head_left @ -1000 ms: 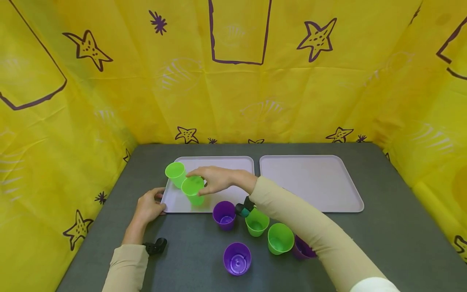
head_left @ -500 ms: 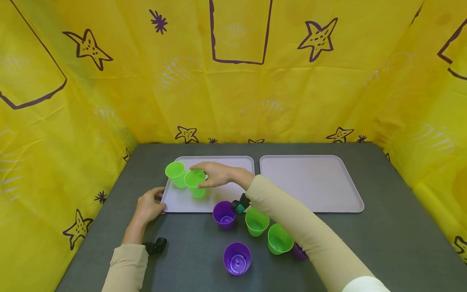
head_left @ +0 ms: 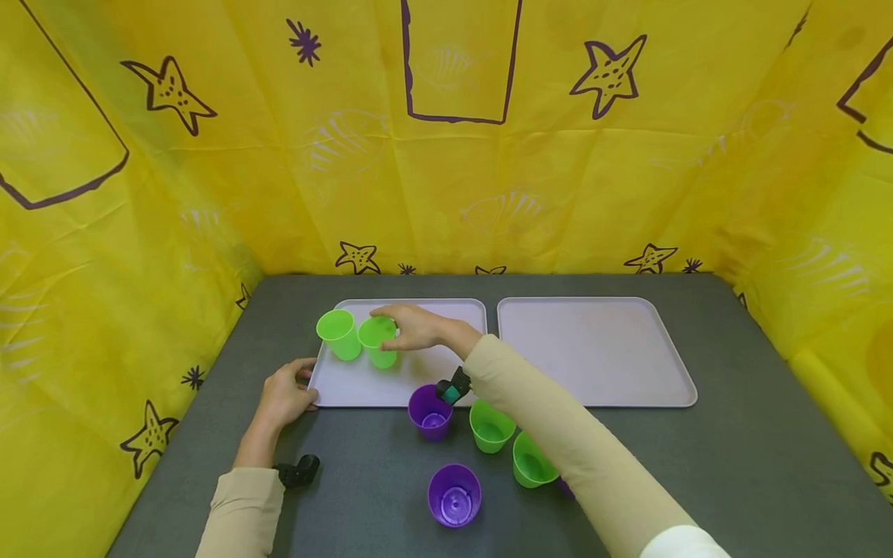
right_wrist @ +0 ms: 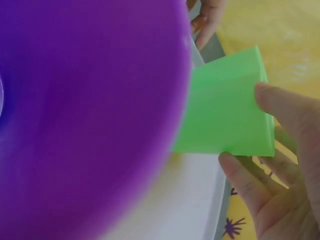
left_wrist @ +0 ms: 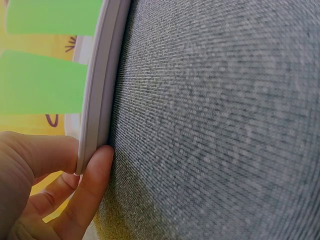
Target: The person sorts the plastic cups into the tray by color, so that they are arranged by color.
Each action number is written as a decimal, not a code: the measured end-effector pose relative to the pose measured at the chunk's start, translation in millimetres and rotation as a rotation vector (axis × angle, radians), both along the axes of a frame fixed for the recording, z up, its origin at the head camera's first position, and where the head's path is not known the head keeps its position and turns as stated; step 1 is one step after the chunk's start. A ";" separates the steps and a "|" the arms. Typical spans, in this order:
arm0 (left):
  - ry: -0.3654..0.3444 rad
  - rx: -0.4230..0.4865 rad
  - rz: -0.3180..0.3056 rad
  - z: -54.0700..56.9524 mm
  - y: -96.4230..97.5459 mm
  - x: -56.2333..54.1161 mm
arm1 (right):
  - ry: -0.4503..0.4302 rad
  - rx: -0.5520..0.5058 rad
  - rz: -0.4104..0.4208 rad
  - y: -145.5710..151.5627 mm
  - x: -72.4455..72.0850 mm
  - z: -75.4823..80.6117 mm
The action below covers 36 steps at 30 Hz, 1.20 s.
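A yellow cloth (head_left: 446, 178) with starfish and fish drawings walls in a dark grey surface (head_left: 363, 480). On it lie two pale trays side by side, a right tray (head_left: 593, 349) holding no cups and a left tray (head_left: 425, 384) where the work is.

The left hand (head_left: 284, 394) pinches the near part of the left tray's left edge, thumb above and a finger below; its place matches a second ago, so it seems to serve as a steady hold. The right hand (head_left: 415, 327) is clamped on the rim of a held green cup (head_left: 377, 345), thumb and fingers on opposite sides.

That cup is what has just changed: it has shifted farther back and slightly right, to just beside a second green cup (head_left: 339, 337) at the tray's left end. This placing looks nearly done, I judge, though the grip is not yet released (whether the base already touches the tray, I cannot tell).

In front of the left tray, still on the surface, stand a purple cup (head_left: 430, 415), another purple cup (head_left: 454, 496) and two loose green cups (head_left: 491, 426). Smallest is a purple sliver (head_left: 566, 487), probably one more cup, mostly hidden by the right sleeve (head_left: 565, 438).
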<state>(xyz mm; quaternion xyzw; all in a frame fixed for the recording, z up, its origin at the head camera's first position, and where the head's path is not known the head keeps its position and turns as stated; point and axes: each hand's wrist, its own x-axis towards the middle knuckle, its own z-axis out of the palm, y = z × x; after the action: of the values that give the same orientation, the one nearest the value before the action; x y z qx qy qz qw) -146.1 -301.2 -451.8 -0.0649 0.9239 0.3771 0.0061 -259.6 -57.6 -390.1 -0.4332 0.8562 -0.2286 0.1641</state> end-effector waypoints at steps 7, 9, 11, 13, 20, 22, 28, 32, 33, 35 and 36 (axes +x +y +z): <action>-0.003 0.001 0.001 -1.2 -0.2 -0.5 | -0.010 0.006 -0.023 -2.1 -1.9 -1.2; -0.003 0.001 0.001 -1.2 -0.2 -0.5 | -0.010 0.009 -0.023 -2.7 -2.4 -0.9; -0.003 0.001 0.001 -1.0 -0.2 -0.4 | -0.008 0.007 -0.024 -3.0 -3.1 -0.6; -0.002 0.003 0.001 -1.2 -0.2 -0.4 | -0.013 0.011 -0.030 -3.4 -3.9 -0.3; -0.002 0.008 0.004 -1.3 -0.2 -0.4 | -0.011 0.016 -0.044 -3.4 -6.1 -0.9; -0.002 0.004 0.002 -1.2 -0.3 -0.5 | -0.006 0.023 -0.043 -3.3 -6.2 -0.8; -0.010 0.009 0.003 -0.3 0.5 0.1 | -0.011 0.031 -0.047 -3.1 -5.9 0.3; -0.015 0.007 0.006 0.2 1.0 -0.2 | -0.014 0.030 -0.052 -3.5 -5.8 0.8; -0.016 0.003 0.006 0.0 0.8 -0.4 | -0.012 0.031 -0.052 -3.7 -5.9 0.7; -0.020 -0.001 0.007 -0.6 0.5 -0.9 | -0.008 0.033 -0.052 -4.0 -6.2 0.0; -0.022 -0.002 0.009 -0.7 0.5 -1.1 | -0.006 0.033 -0.052 -4.2 -6.3 -0.3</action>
<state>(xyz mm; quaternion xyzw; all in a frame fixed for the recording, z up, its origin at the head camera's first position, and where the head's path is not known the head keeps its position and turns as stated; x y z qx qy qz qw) -147.2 -300.7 -452.5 -0.0732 0.9237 0.3757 0.0148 -265.9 -61.8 -390.4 -0.4073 0.8704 -0.2199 0.1678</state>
